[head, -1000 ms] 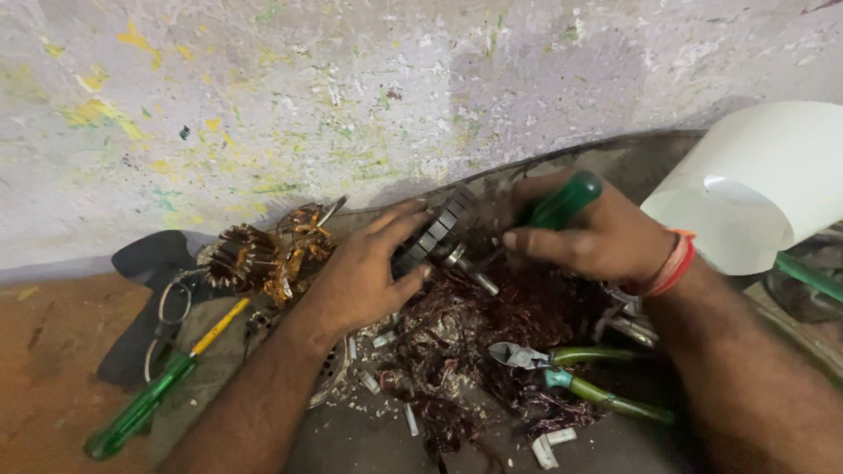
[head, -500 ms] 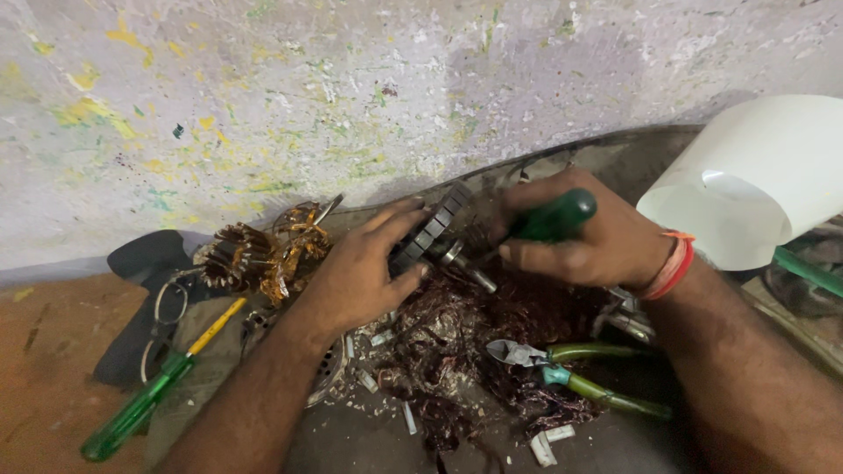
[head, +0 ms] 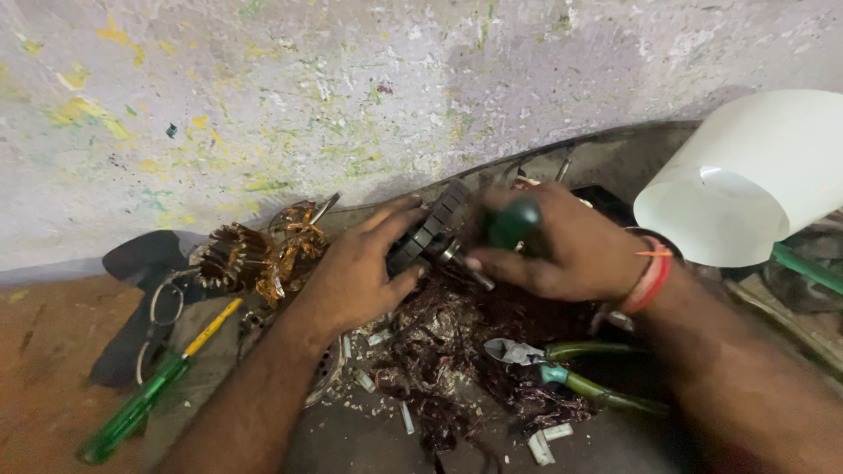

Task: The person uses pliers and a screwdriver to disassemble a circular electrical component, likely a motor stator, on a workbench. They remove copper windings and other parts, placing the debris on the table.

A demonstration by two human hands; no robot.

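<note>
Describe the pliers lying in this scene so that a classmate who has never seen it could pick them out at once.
Start at the big white plastic container on the right, then drop down past the right hand to the heap of dark stripped wire. The pliers lie on that heap, steel nose pointing left. Unlike the straight green screwdriver far left, they have two curved green handles.

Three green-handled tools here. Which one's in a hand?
The dark-green-handled tool, gripped by the right hand. The green screwdriver and the pliers lie untouched.
</note>
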